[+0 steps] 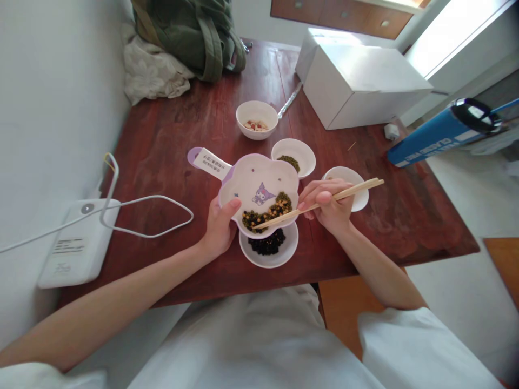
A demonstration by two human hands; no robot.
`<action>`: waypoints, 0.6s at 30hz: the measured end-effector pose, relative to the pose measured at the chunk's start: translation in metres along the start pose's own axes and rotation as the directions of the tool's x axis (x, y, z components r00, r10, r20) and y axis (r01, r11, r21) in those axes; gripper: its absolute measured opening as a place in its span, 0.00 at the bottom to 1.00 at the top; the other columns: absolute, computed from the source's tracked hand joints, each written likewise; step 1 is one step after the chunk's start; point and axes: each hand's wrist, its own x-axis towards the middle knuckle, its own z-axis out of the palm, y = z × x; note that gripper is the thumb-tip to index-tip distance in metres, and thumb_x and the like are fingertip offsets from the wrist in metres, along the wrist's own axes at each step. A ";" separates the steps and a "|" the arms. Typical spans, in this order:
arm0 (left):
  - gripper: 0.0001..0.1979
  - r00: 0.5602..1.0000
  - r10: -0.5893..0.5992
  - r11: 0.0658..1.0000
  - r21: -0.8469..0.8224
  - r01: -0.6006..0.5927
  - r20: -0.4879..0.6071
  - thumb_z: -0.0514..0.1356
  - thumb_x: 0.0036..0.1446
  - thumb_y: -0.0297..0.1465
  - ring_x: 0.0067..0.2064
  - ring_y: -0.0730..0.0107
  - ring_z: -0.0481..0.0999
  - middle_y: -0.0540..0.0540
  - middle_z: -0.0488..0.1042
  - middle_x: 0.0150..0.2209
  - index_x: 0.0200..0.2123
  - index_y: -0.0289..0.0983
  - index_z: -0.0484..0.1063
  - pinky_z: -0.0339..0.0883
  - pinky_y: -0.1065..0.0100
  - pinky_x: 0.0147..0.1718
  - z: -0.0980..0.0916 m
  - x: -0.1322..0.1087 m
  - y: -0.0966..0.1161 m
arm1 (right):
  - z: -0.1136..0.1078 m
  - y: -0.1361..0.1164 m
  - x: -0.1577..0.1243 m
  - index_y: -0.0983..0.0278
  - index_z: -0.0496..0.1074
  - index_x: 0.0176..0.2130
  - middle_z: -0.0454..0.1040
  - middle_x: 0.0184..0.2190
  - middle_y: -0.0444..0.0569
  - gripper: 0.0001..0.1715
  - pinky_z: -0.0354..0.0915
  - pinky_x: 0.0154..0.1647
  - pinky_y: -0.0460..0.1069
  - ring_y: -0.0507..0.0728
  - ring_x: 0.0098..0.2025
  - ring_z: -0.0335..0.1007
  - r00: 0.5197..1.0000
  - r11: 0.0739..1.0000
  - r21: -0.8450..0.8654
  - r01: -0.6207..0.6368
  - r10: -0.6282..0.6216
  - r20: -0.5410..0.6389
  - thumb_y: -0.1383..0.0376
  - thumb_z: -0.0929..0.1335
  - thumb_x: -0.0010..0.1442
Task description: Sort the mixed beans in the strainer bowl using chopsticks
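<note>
My left hand [221, 228] grips a flower-shaped white plate [259, 181] by its edge, thumb on the rim. The plate has a purple handle with a paper label and a small purple cartoon figure printed on it. A mix of green and black beans [267, 212] lies in the plate. My right hand [327, 205] holds wooden chopsticks [338, 195], their tips over the beans. Under the plate's near edge sits a white bowl of black beans [267, 245]. Other white bowls hold green beans [294, 156] and pale and reddish pieces [257, 119]. Another white bowl [348, 183] stands partly hidden behind my right hand.
The bowls stand on a reddish-brown wooden table [389, 216]. A white box [360, 86] and a blue bottle [444, 132] are at the right. A green bag [194, 38] and white cloth [152, 70] are at the back. A white device [79, 243] with a cable is at the left.
</note>
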 end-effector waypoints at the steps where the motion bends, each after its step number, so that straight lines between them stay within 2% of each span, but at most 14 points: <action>1: 0.33 1.000 -0.006 1.000 -0.004 0.006 0.005 0.83 0.54 0.61 0.65 0.28 0.90 0.39 0.94 0.48 0.48 0.41 0.88 0.89 0.40 0.62 0.000 0.000 0.000 | 0.000 0.000 0.000 0.59 0.91 0.25 0.85 0.21 0.49 0.34 0.61 0.11 0.43 0.49 0.13 0.70 1.000 1.000 -0.011 -0.005 0.005 -0.006 0.37 0.81 0.69; 5: 0.33 0.999 -0.039 0.999 -0.033 0.039 0.016 0.83 0.53 0.60 0.68 0.25 0.88 0.40 0.95 0.48 0.48 0.41 0.88 0.88 0.38 0.65 0.002 -0.001 0.002 | 0.001 0.002 0.000 0.59 0.90 0.25 0.85 0.22 0.49 0.35 0.60 0.12 0.43 0.49 0.14 0.69 1.000 1.000 -0.016 0.003 -0.003 -0.004 0.37 0.80 0.70; 8: 0.34 0.998 -0.069 0.996 -0.053 0.069 0.001 0.84 0.53 0.57 0.70 0.25 0.87 0.41 0.95 0.51 0.55 0.43 0.89 0.89 0.39 0.65 0.007 -0.002 0.006 | 0.001 0.005 0.000 0.59 0.90 0.25 0.85 0.22 0.49 0.34 0.58 0.12 0.43 0.48 0.14 0.68 0.999 0.999 0.010 0.030 -0.030 0.012 0.39 0.80 0.71; 12: 0.39 0.997 -0.075 0.994 -0.078 0.076 0.016 0.82 0.54 0.56 0.74 0.23 0.83 0.42 0.94 0.58 0.65 0.46 0.87 0.90 0.37 0.65 0.014 -0.003 0.011 | 0.003 0.008 0.000 0.58 0.90 0.24 0.85 0.22 0.49 0.36 0.57 0.11 0.44 0.48 0.13 0.66 1.000 1.000 0.007 0.016 -0.016 -0.024 0.36 0.80 0.70; 18: 0.38 0.992 -0.119 0.988 -0.090 0.123 0.046 0.79 0.58 0.54 0.78 0.24 0.79 0.43 0.92 0.61 0.67 0.46 0.85 0.86 0.34 0.70 0.017 -0.003 0.012 | 0.005 0.009 -0.001 0.59 0.90 0.25 0.86 0.23 0.50 0.34 0.53 0.11 0.43 0.46 0.13 0.64 0.999 0.998 0.046 0.031 -0.030 -0.028 0.38 0.80 0.71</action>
